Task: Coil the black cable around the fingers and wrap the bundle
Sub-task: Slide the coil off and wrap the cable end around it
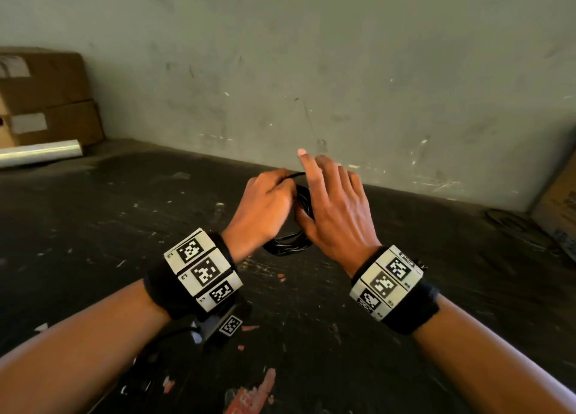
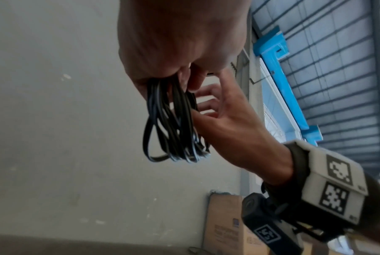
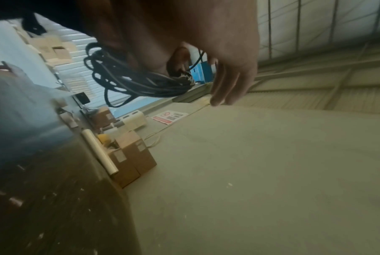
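The black cable point(image 1: 288, 244) is a bundle of several loops held up between both hands above the dark table point(image 1: 124, 214). My left hand point(image 1: 265, 206) has its fingers curled and pinches a strand that runs right, behind the right index finger. In the left wrist view the loops point(image 2: 174, 124) hang from under the left hand point(image 2: 180, 43). My right hand point(image 1: 338, 209) keeps its fingers straight, index pointing up, while its thumb presses the bundle against the palm. The right wrist view shows the coil point(image 3: 128, 77) under the right hand point(image 3: 215, 51), with straight fingers point(image 3: 226, 86).
A scuffed grey wall point(image 1: 343, 86) stands close behind the hands. Stacked cardboard boxes point(image 1: 46, 95) and a roll of clear film point(image 1: 40, 153) sit at the far left. Another box point(image 1: 558, 204) is at the right edge.
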`<move>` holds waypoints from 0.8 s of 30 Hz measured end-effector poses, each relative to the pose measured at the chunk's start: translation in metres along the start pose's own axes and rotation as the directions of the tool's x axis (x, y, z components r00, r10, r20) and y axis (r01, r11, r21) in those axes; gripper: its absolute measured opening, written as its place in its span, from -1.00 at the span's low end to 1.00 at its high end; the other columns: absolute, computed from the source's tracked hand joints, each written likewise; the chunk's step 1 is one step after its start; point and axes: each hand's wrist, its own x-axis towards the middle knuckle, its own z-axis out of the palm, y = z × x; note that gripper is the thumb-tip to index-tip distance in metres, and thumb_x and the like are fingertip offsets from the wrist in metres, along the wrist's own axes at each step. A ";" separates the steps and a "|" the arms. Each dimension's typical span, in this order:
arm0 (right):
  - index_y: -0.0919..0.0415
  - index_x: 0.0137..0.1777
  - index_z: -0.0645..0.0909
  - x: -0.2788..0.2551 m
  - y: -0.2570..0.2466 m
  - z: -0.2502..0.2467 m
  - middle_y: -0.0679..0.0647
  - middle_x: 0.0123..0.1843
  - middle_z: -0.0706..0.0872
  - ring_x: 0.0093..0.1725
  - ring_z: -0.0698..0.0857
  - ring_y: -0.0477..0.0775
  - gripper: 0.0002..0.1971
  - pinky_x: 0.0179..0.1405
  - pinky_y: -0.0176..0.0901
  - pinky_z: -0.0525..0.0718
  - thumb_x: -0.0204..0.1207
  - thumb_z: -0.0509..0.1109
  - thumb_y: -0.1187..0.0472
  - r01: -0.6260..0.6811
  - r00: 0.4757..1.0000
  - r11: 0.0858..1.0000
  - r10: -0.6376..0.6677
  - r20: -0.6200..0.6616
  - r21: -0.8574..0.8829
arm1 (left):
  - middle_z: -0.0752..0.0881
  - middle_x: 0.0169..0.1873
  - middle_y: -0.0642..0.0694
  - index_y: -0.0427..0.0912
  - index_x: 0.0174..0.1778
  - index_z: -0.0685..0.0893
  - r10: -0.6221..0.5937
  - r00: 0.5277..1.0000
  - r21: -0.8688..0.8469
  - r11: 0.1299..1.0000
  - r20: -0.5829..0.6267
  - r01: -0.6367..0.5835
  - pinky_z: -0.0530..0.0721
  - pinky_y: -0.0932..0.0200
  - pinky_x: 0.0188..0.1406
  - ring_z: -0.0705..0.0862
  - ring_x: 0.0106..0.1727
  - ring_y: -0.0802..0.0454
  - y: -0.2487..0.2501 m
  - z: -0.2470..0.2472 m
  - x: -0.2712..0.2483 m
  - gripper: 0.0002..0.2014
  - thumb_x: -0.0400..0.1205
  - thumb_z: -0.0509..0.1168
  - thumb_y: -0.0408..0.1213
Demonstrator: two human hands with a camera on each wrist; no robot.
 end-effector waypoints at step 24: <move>0.31 0.16 0.54 -0.014 -0.152 0.128 0.17 -0.24 0.79 -0.26 0.74 0.24 -0.75 -0.07 0.06 0.52 0.62 0.23 0.15 0.150 0.866 0.934 -0.283 0.413 0.325 | 0.70 -0.41 -0.31 -0.33 -0.34 0.66 -0.453 0.847 0.171 0.844 -0.279 0.508 0.58 -0.06 -0.28 0.63 -0.37 -0.02 -0.127 -0.125 -0.085 -0.70 0.61 0.31 -0.19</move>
